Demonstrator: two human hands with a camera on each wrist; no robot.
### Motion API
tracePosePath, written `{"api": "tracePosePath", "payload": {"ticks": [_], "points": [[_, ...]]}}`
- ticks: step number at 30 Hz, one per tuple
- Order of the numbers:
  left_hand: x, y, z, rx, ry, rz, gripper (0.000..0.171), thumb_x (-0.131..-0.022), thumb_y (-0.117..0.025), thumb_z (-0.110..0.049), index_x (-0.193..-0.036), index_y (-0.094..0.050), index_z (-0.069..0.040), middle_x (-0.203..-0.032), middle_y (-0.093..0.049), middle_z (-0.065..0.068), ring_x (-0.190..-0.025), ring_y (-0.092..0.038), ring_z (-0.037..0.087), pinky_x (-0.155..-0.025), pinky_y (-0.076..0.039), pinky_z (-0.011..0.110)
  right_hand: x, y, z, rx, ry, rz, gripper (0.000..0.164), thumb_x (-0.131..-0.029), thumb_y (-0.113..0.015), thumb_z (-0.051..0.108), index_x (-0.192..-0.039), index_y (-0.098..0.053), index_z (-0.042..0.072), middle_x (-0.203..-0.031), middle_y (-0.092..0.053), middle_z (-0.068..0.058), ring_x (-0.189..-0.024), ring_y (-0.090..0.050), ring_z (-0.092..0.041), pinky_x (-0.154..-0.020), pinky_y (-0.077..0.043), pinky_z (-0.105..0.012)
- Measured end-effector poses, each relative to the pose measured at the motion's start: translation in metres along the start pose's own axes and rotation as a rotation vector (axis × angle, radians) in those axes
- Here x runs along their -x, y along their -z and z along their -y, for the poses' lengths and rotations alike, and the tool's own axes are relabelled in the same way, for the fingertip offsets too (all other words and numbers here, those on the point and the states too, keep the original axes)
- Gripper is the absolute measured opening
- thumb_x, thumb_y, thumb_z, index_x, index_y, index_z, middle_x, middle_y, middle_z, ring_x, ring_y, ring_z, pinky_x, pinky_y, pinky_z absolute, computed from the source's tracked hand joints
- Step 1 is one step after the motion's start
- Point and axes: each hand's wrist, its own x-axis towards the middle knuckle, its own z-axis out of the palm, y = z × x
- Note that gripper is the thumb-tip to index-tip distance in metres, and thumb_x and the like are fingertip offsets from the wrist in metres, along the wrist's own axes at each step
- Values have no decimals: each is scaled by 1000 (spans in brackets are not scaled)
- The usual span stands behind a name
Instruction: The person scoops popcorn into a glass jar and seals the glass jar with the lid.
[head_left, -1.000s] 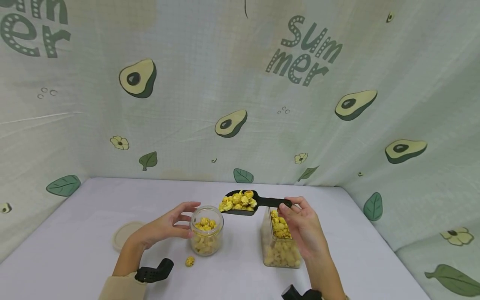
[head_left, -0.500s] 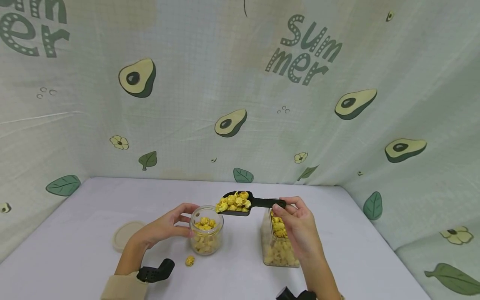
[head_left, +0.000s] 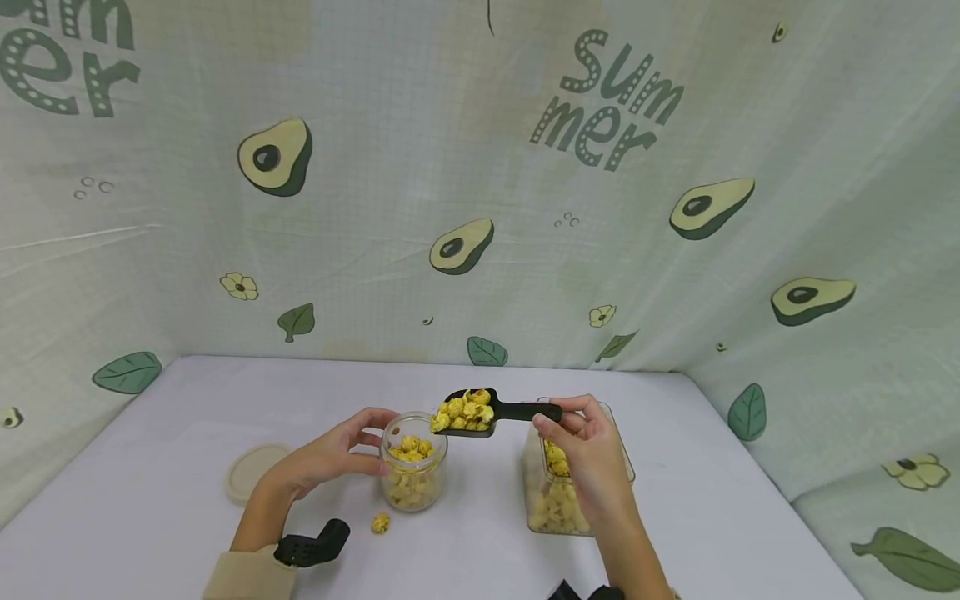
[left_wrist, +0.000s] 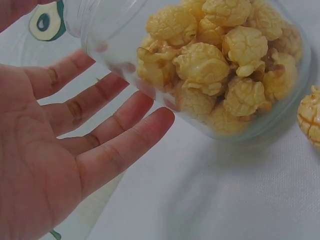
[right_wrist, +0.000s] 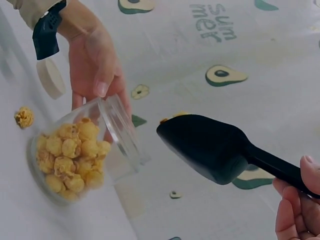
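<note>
My left hand (head_left: 330,454) holds the side of a glass jar (head_left: 414,498), its thumb and fingers on either side near the rim. Yellow popcorn balls (left_wrist: 215,65) partly fill the jar, which stands upright and uncovered. In my right hand (head_left: 596,462) is the handle of a black scoop (right_wrist: 205,145), pinched between thumb and fingers. Popcorn (head_left: 463,410) is heaped in the scoop, whose tip reaches just over the jar's right rim. The right wrist view shows mostly the scoop's underside, hiding its load.
Behind my right hand stands a clear rectangular container (head_left: 535,500) of popcorn, partly hidden. One loose popcorn ball (head_left: 380,522) lies in front of the jar. A pale round lid (head_left: 251,471) rests at left on the white table (head_left: 150,517). A patterned curtain (head_left: 360,183) hangs behind.
My right hand has carried the loaded scoop left and slightly lower, bringing its tip over the jar's rim. The left hand and jar have stayed in place.
</note>
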Motion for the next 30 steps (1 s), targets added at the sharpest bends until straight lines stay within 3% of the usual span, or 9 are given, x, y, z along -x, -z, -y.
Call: {"api": "tracePosePath", "payload": {"ticks": [18,30], "points": [[0,0,-1,-4,5,-5,68,-80,-71,-21,-136,-37,-6,-140,-36,19,-118,-42,30,-93,-38,52,3,-7,-3,61,44,4,38,-78,-70,0,-110,-50,-5,-85,-70,8,-85,-63,-8,-75,-50,-23],[1,1,-1,1,15,-6,67,-80,-71,-22,-136,-37,-7,-140,-37,17,-118,-42,29,-93,-38,52,5,-11,-2,95,29,-6,36,-78,-71,0,-108,-52,-2,-86,-70,7,-90,-62,-10,-79,-50,-24]]}}
